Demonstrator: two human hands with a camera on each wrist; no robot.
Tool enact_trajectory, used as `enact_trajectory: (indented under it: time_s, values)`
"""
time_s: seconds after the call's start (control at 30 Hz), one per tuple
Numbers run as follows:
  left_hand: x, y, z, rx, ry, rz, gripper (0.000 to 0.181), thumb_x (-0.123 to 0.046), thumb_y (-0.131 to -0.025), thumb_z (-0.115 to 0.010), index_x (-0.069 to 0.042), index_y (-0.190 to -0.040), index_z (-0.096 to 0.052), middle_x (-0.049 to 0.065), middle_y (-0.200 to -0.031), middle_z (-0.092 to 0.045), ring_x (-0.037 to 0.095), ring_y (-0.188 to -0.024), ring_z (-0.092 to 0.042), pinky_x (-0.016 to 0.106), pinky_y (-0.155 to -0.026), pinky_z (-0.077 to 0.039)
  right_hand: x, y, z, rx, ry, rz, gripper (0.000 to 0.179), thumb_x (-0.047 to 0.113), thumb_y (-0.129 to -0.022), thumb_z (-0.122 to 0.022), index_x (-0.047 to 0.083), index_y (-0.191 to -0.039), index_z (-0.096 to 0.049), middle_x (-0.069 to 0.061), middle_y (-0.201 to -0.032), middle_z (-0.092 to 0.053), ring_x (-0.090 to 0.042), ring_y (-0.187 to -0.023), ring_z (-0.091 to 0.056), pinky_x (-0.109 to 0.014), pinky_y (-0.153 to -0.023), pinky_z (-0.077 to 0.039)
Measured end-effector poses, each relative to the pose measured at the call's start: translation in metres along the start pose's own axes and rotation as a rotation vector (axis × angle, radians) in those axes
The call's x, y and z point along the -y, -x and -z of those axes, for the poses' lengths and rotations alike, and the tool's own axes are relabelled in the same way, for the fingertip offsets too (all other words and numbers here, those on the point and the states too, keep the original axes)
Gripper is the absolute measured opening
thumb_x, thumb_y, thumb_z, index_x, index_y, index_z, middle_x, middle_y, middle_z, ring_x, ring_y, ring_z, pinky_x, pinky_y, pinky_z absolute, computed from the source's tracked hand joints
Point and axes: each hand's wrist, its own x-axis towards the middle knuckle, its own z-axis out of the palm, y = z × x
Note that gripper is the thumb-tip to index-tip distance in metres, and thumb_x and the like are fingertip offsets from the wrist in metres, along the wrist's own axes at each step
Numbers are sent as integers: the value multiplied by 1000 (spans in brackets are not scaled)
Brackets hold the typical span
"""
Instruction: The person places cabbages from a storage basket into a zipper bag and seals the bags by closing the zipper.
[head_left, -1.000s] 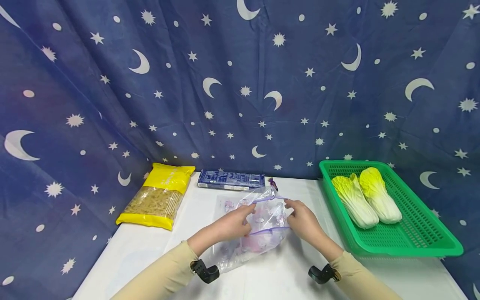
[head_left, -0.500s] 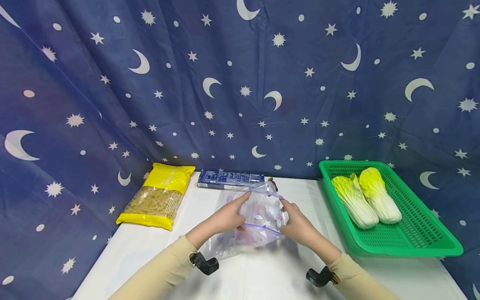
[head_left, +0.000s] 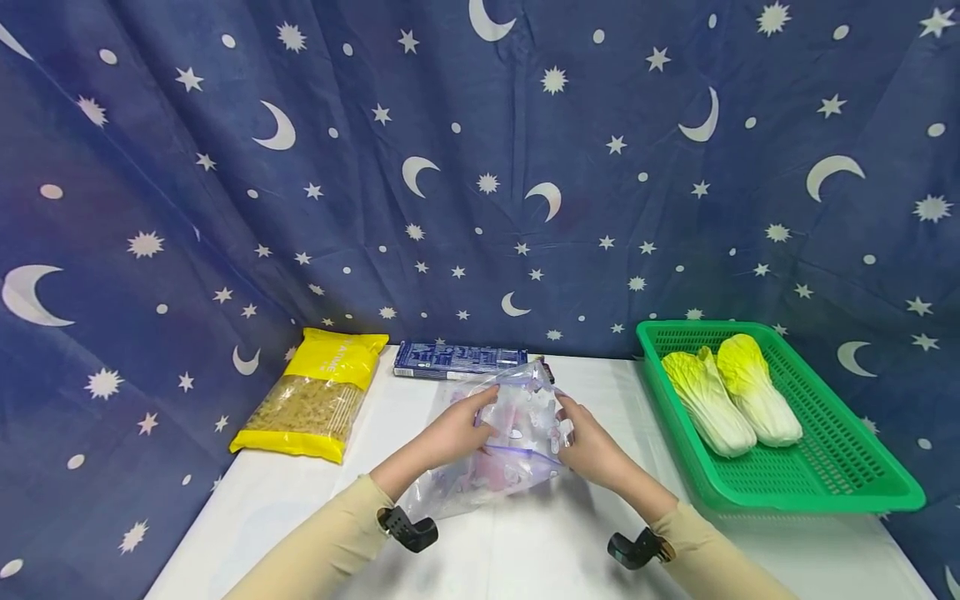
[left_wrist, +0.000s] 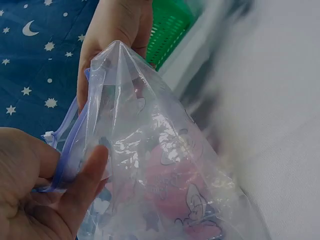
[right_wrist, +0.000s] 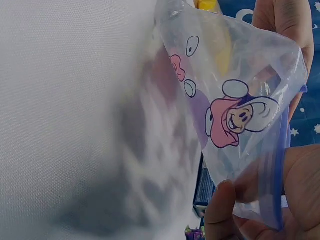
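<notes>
A clear plastic zip bag (head_left: 517, 421) with purple zip strips and printed pink cartoon figures is held above the white table, its mouth spread apart. My left hand (head_left: 453, 433) pinches one side of the mouth; in the left wrist view the thumb lies on the outer film and the fingers hook over the purple zip strip (left_wrist: 70, 145). The opposite side is gripped by my right hand (head_left: 596, 446). Through the film in the right wrist view, part of the right fingers (right_wrist: 252, 180) shows. A small slider (left_wrist: 48, 136) sits on the strip.
Behind the bag lies a flat blue box (head_left: 457, 358), with a small dark-wrapped sweet (head_left: 549, 371) beside it. At left is a yellow pasta bag (head_left: 311, 396). A green basket (head_left: 862, 487) with two Chinese cabbages (head_left: 757, 400) stands at right. A patterned curtain (head_left: 480, 167) backs the table.
Both hands have shifted slightly left with the zip bag. The bag's lower part has risen a little, and its mouth stays spread. The other items have not moved.
</notes>
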Motion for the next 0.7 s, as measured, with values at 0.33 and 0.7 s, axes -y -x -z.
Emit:
enact_trajectory:
  time_s: [0.33,0.7]
  values:
    - [7,0,4,-13,112,14,69,-3,-96,-65,2,-157,-34,23,-142,-57,14,-79,-67,27,-70,-60,1,-2,-3,-6,-83,-30,80,-13,-83,-49,1,-159,-28,-23,-133,-48,-18,-67,-55,-30,-52,-51]
    - [2,1,1,38,227,83,79,3,-91,-62,-2,-161,-25,27,-150,-47,18,-68,-71,32,-66,-62,-1,-3,-8,-3,-150,-55,87,-16,-79,-55,1,-160,-29,-25,-131,-47,-18,-69,-59,-34,-56,-57]
